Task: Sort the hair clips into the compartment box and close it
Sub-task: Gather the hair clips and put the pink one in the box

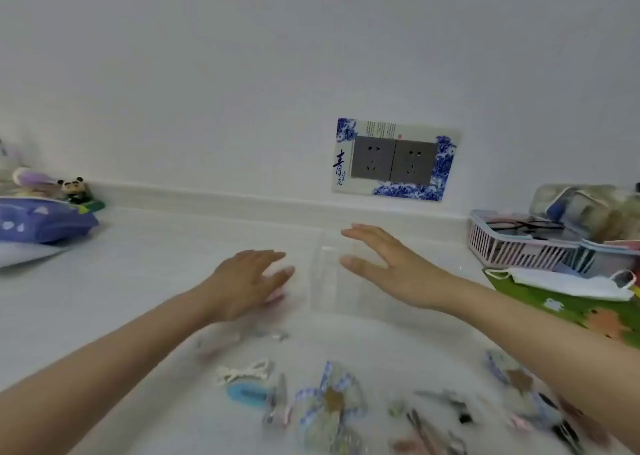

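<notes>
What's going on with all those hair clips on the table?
A person has both hands stretched toward a clear compartment box on the white counter. The left hand and right hand are open, one on each side of it; whether they touch it is unclear. The hair clips lie scattered nearer the person, not yet sorted.

Head view, down over near counter (138, 281)

Our left hand (247, 283) sits just left of the clear compartment box (327, 274) on the white desk (138, 281), and our right hand (384, 267) over its right side, fingers straight. We cannot tell whether they touch it. Blurred hair clips (247, 393) lie scattered nearer us.
</notes>
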`<action>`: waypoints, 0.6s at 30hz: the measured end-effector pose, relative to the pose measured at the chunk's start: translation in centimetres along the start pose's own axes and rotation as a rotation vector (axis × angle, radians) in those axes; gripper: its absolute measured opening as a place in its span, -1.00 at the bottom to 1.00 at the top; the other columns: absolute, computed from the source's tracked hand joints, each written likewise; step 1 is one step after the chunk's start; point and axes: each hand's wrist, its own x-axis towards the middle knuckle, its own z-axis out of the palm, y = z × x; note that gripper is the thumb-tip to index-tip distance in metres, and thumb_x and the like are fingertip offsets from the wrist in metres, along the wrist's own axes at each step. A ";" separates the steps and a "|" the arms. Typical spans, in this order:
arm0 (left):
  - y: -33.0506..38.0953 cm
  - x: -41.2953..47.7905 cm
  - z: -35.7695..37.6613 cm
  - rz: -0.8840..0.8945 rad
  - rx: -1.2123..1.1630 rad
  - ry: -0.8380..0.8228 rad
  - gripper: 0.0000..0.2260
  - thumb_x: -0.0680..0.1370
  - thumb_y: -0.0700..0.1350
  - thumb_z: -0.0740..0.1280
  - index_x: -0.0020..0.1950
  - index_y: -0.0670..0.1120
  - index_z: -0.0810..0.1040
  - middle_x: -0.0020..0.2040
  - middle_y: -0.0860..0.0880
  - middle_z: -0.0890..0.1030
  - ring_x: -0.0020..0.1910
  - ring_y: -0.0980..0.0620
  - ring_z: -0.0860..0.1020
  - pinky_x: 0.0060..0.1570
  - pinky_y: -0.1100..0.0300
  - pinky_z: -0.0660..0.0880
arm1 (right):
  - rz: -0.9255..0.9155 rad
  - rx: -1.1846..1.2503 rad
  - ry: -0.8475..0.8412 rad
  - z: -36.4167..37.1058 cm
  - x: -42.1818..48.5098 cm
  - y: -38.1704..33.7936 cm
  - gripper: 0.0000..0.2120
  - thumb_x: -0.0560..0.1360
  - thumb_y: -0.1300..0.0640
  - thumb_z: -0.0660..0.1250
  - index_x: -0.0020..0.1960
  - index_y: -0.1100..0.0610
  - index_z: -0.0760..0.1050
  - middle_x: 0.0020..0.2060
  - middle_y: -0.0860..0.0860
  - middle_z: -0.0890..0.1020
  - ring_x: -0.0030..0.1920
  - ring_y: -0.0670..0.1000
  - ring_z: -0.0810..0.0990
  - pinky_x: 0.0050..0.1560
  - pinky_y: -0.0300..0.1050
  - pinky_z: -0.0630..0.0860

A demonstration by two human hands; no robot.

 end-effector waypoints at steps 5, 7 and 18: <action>-1.3 -4.2 0.9 0.056 -0.159 -0.021 -0.52 0.56 0.23 -0.01 0.38 0.05 0.34 0.40 0.01 0.40 0.38 0.03 0.33 0.40 0.09 0.19 | -0.092 -0.024 -0.051 3.3 -3.7 -2.9 -0.41 0.45 -0.29 0.10 0.45 -0.16 0.20 0.50 -0.22 0.11 0.45 -0.26 0.02 0.47 -0.19 -0.01; -0.8 -5.3 1.5 0.106 -0.221 0.006 -0.58 0.56 0.22 0.00 0.18 0.00 0.45 0.19 0.00 0.54 0.20 0.04 0.46 0.31 0.09 0.33 | -0.093 -0.034 -0.097 4.7 -4.9 -3.1 -0.47 0.51 -0.23 0.12 0.46 -0.16 0.19 0.50 -0.23 0.08 0.40 -0.30 0.01 0.39 -0.26 -0.02; 4.3 -9.6 5.3 0.159 -0.316 0.019 -0.56 0.48 0.35 0.11 0.24 0.16 0.41 0.24 0.09 0.46 0.23 0.09 0.42 0.26 0.03 0.40 | 0.057 0.015 -0.077 6.8 -11.3 -1.1 -0.39 0.46 -0.32 0.11 0.46 -0.16 0.16 0.49 -0.23 0.11 0.48 -0.21 0.07 0.46 -0.17 0.03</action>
